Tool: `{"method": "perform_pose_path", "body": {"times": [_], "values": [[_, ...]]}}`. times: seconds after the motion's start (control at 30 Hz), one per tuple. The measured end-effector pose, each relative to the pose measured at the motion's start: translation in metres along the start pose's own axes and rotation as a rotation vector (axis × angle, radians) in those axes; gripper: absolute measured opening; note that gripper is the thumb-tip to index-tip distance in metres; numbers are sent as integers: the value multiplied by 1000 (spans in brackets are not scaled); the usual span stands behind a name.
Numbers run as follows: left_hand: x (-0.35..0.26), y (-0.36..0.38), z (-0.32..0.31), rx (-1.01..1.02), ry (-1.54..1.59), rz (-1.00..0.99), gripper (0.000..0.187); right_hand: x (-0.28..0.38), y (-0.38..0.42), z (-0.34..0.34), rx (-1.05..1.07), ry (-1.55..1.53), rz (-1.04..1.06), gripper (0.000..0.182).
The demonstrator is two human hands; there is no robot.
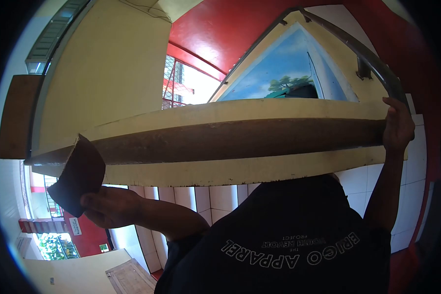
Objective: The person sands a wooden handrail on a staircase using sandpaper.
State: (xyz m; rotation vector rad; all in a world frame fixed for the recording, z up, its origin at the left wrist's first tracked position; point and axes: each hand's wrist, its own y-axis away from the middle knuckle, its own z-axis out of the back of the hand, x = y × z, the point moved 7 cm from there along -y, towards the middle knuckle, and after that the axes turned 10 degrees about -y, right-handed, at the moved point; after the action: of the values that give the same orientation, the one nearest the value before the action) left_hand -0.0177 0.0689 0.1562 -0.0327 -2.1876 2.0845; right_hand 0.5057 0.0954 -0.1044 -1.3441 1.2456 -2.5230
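Observation:
A brown curved sheet (82, 179) with a rough upper edge is pinched in my left hand (110, 206), in front of the left end of a long brown rail (240, 139). The rail runs across the view along a cream-coloured wall (210, 174). At the rail's right end, my right hand (399, 127) has its fingers wrapped round the brown railing, where a darker handrail (377, 63) comes down from above. The palm side of the right hand's grip is partly hidden.
Tiled stairs (223, 198) show below the wall. A blue painted panel (274, 68) with a tree stands beyond the rail, beside a red surface (210, 29). A wooden door (130, 274) is at the lower left. My dark shirt (279, 230) fills the bottom.

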Motion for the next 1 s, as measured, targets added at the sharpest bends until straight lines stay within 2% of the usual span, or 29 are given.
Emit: {"method": "perform_pose_path", "body": {"times": [0.07, 0.13, 0.23, 0.3, 0.33, 0.43, 0.5, 0.57, 0.6, 0.63, 0.67, 0.7, 0.73, 0.77, 0.83, 0.87, 0.93, 1.0], "values": [[0, 6, 10, -23, -250, -139, 27, 1, 9, 15, -88, -36, 43, 23], [-9, 15, 14, -69, -687, -361, 21, 9, 19, 33, -219, -11, 107, 20], [-32, 21, 20, -150, -856, -575, 14, 38, 52, 58, -457, 95, 218, 20], [-7, 25, 30, -151, -864, -531, 10, 14, 93, 82, -517, 168, -127, 22], [1, 27, 33, -164, -874, -522, 10, -10, 124, 95, -637, 127, -467, 24], [14, 31, 36, -207, -909, -568, 9, -40, 203, 113, -709, 208, -612, 23], [24, 35, 36, -225, -947, -609, 7, -62, 259, 104, -397, 519, -472, 25], [45, 40, 41, -237, -1001, -638, 5, -66, 321, 76, 43, 750, -1011, 30], [44, 41, 42, -205, -983, -607, 11, -83, 379, 68, 256, 746, -1038, 36], [47, 43, 45, -218, -955, -620, 12, -103, 457, 67, 448, 612, -1042, 38], [69, 42, 61, -238, -660, -251, 12, -116, 551, 75, 611, 559, -1003, 42], [85, 47, 67, -239, -520, -76, 12, -143, 679, 91, 950, 343, -1560, 52], [101, 54, 73, -260, -376, 96, 12, -85, 701, 96, 970, 65, -2198, 60], [109, 54, 79, -270, -392, 77, 12, -60, 740, 112, 851, -42, -2319, 62], [122, 57, 88, -265, -508, 9, 12, -21, 721, 113, 838, 115, -2272, 56], [127, 59, 92, -243, -606, -41, 13, -24, 711, 111, 703, 167, -2157, 53], [142, 66, 98, -236, -501, 85, 19, -32, 698, 113, 456, 228, -1920, 46], [161, 75, 105, -211, -463, 169, 25, -50, 668, 109, 398, 278, -1662, 42]]}}
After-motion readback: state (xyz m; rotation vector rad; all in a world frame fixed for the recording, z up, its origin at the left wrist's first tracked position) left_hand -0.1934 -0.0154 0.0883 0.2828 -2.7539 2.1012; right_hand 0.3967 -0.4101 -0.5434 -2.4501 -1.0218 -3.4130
